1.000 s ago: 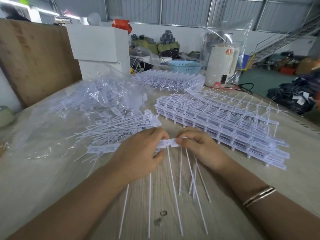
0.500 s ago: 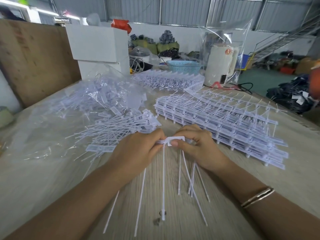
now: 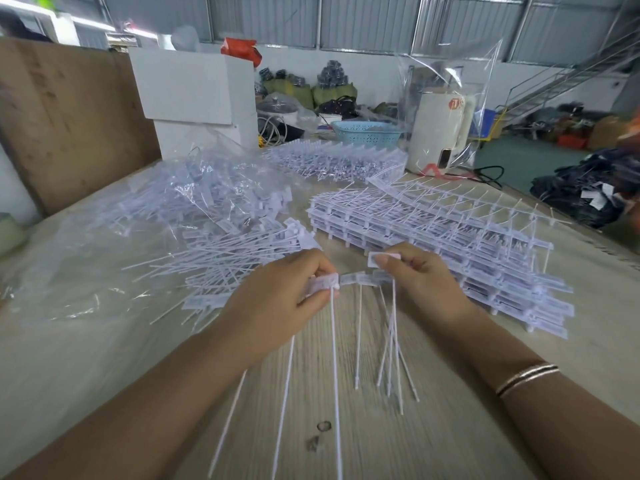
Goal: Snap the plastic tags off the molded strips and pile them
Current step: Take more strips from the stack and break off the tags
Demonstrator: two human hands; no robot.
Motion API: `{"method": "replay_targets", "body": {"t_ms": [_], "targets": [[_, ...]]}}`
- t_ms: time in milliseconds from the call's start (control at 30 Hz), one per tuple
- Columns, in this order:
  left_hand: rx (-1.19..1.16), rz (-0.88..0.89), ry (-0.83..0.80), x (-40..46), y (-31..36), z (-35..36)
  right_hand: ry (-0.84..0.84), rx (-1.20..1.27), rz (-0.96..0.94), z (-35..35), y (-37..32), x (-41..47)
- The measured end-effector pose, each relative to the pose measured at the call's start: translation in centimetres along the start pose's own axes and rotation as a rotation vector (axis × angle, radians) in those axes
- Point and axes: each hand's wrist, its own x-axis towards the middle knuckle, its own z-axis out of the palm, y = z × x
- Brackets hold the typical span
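Head view, separation step. Desk: wood-grain surface carrying all the stock. Stacked molded strips lie beyond the right fingers and run out to their right; the pile of freed tags lies beyond the left fingers, partly on clear plastic sheet.

Left hand: fingers curl round a small bundle of tag heads, thumb and forefinger pinching them, long tails hanging toward the viewer. Right hand: fingers pinch the remaining strip section, whose tails hang below the fingers; one tag head stands up just above the right fingertips. Between the two sets of fingertips spans a single tag head, the joint apparently being worked.

Judged technique: keep each pinch close against the joint so the bend concentrates there, and twist or fold sharply instead of pulling, which would likely stretch the thin web. Keep the tails hanging free and untangled. When the left fingers are full, the bundle belongs on the pile just beyond them, tails aligned.
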Motion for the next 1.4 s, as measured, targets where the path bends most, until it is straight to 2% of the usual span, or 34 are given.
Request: {"method": "replay_targets", "body": {"t_ms": [100,233,367,500,600,733,900,1033,1133,1400], "targets": [[0.044,-0.018,0.005,-0.1,0.2,0.2,-0.02,-0.508,-0.099,0.3,1.1,1.3],[0.066,-0.064,0.008,-0.1,0.2,0.5,-0.03,-0.641,-0.081,0.6,1.5,1.5],[0.168,-0.133,0.0,-0.1,0.3,0.5,-0.063,-0.602,-0.038,0.7,1.7,1.4],[0.257,-0.213,-0.027,0.0,0.2,0.3,-0.211,-0.584,-0.06,2.0,1.7,0.7],[0.284,-0.194,-0.009,0.2,0.4,0.5,-0.244,-0.46,-0.103,3.1,1.2,0.4],[0.231,-0.149,0.065,0.3,0.6,0.6,-0.115,-0.279,-0.211,3.1,0.0,-0.1],[0.18,-0.09,0.063,0.3,1.0,0.7,-0.201,-0.361,-0.235,3.5,-0.2,-0.5],[0.124,-0.078,-0.037,0.2,0.7,0.1,-0.164,0.013,-0.121,2.7,-0.2,0.0],[0.124,-0.066,-0.072,0.2,0.6,0.0,-0.168,-0.017,-0.102,2.3,-0.1,0.1],[0.126,-0.068,-0.017,0.2,-0.1,0.2,-0.282,-0.098,-0.22,2.7,-0.9,-0.7]]}}
